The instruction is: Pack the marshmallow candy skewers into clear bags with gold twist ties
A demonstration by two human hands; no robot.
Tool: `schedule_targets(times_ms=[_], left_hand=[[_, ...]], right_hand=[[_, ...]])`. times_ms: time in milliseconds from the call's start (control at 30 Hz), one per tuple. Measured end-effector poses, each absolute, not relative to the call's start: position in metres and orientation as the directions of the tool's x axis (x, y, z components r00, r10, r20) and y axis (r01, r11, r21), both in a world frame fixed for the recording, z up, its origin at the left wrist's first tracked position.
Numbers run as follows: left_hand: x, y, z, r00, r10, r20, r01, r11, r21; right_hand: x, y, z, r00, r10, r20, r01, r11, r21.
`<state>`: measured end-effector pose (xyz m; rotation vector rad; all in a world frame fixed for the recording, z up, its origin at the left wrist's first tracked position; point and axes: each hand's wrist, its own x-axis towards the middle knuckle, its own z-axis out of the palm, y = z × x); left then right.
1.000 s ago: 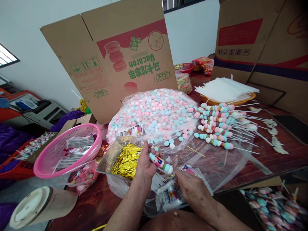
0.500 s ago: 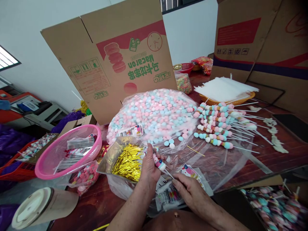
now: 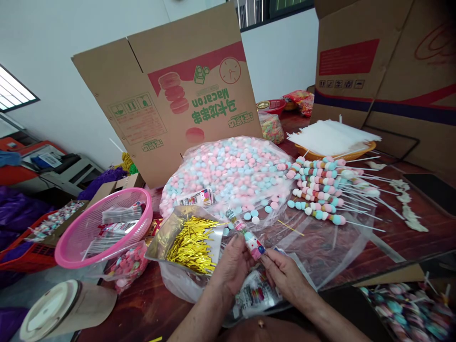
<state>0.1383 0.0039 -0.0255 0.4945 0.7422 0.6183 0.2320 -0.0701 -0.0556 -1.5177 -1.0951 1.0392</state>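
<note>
A candy skewer in a clear printed wrapper (image 3: 253, 245) points up and away from me between my hands. My left hand (image 3: 231, 266) is closed around its near side, thumb along the wrapper. With thumb and fingers, my right hand (image 3: 287, 275) pinches the wrapper's lower end, and the stick there is hidden. Below my hands lie flat printed wrappers (image 3: 254, 289). Gold twist ties (image 3: 192, 244) fill an open foil bag (image 3: 158, 244) left of my left hand. Beyond, a big clear bag holds pink, blue and white candies (image 3: 231, 166).
Unwrapped candy skewers (image 3: 320, 185) lie in a pile at right, before a basket of white sticks (image 3: 331, 137). A pink basket (image 3: 66, 259) holds wrappers at left, near a lidded cup (image 3: 67, 308). Finished skewers (image 3: 409, 308) fill a box at lower right. Cardboard boxes (image 3: 124, 85) stand behind.
My right hand has moved from the bare stick up to the wrapper's lower end. The skewer now shows more of its length above my left hand, with the wrapper around it.
</note>
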Motion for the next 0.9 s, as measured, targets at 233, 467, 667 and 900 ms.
schedule_targets(times_ms=[233, 467, 667, 900], left_hand=[[0.14, 0.03, -0.011, 0.434, 0.774, -0.462, -0.486, 0.632, 0.603], [0.156, -0.001, -0.026, 0.355, 0.792, -0.496, -0.474, 0.61, 0.634], [0.144, -0.016, -0.03, 0.355, 0.823, -0.443, -0.225, 0.535, 0.814], [0.063, 0.01, 0.03, 0.45, 0.886, 0.116, 0.285, -0.265, 0.921]], right_hand=[[0.227, -0.078, -0.047, 0.145, 0.987, -0.075, 0.2, -0.103, -0.974], [0.216, -0.067, -0.051, 0.271, 0.958, 0.089, 0.424, -0.036, -0.905], [0.208, -0.056, -0.054, 0.205, 0.978, 0.044, 0.458, -0.056, -0.887], [0.25, -0.052, -0.031, 0.03, 1.0, -0.004, 0.361, -0.015, -0.933]])
